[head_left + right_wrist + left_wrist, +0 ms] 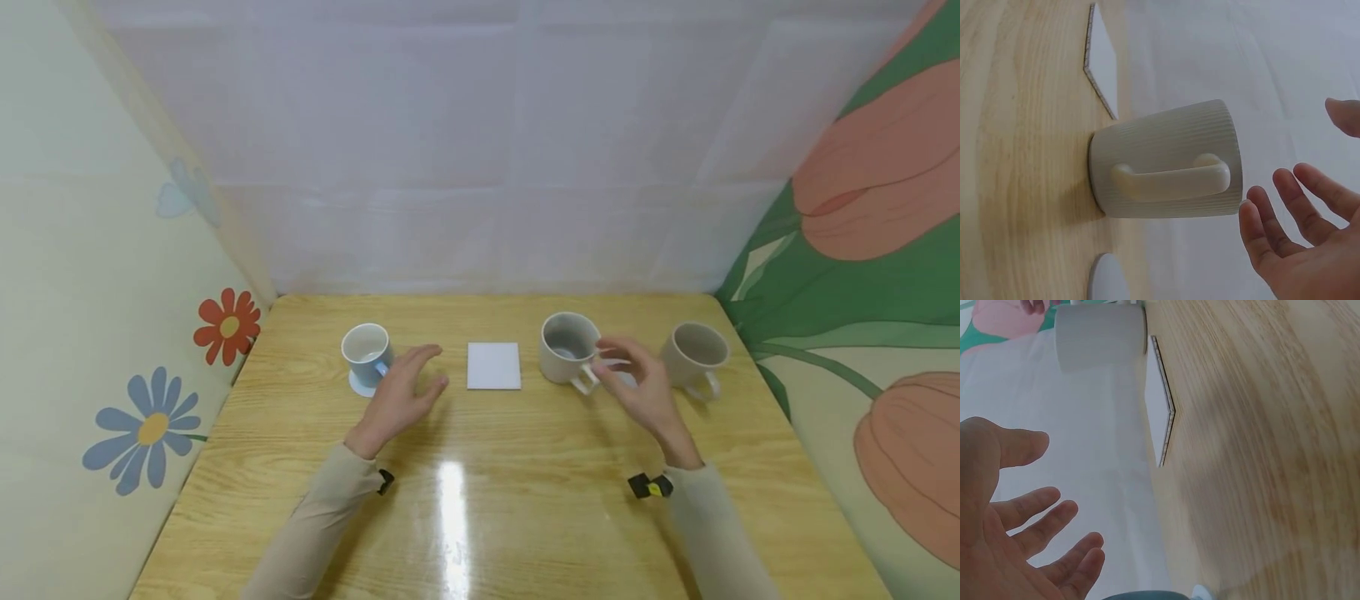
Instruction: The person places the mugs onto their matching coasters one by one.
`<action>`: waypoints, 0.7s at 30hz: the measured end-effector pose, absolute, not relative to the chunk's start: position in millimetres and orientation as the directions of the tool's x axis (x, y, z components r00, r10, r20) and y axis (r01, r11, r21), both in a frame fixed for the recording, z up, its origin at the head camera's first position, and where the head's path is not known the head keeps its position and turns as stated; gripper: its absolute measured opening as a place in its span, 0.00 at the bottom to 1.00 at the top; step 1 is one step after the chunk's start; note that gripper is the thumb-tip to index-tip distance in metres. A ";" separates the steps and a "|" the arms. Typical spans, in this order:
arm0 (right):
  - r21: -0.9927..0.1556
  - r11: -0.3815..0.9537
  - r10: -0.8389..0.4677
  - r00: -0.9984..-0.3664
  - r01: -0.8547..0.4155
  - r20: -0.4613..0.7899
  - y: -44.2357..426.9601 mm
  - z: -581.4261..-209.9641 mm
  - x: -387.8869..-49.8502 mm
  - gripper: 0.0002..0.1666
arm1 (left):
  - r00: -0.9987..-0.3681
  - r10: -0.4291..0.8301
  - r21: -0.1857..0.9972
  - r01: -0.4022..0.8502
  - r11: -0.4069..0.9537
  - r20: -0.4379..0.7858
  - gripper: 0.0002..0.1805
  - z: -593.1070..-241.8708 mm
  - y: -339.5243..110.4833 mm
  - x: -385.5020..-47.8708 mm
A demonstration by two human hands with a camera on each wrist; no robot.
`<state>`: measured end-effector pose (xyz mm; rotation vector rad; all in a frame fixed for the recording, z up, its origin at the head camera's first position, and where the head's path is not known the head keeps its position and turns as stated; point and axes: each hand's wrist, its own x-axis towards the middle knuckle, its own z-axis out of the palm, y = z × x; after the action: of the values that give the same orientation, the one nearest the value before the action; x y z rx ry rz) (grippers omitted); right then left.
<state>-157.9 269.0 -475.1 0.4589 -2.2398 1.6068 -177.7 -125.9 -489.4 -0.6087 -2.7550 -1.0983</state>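
- A wood-grain table ran up to white cloth, with a square coaster near its far edge!
- Left of that coaster, a blue-and-white mug sat on a round coaster.
- Just right of it stood the ribbed mug, its contents too dim to tell; farther right, a white disc, then a beige mug.
- Left of it, the left hand had fingers apart, gripping nothing.
- Right of it, the right hand spread its fingers beside the ribbed mug's rim—contact, I couldn't tell!
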 end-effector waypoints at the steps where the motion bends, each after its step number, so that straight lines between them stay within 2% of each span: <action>1: -0.840 0.310 -0.060 -0.891 -0.446 0.451 269.6 -476.0 -156.7 0.25 | -0.911 0.326 0.631 0.410 0.659 0.251 0.31 -490.5 -125.0 -178.1; 14: -0.856 0.271 -0.026 -0.892 -0.440 0.451 269.2 -483.7 -147.8 0.22 | -0.909 0.344 0.595 0.414 0.689 0.234 0.31 -499.2 -117.0 -182.3; 21: -0.884 0.281 0.015 -0.919 -0.374 0.394 271.2 -493.4 -148.4 0.19 | -0.894 0.368 0.583 0.446 0.679 0.255 0.30 -502.7 -114.7 -186.3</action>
<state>-148.4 271.2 -493.4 0.3262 -2.2304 1.6771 -186.3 -114.7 -502.7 -0.6741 -2.7702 -1.0088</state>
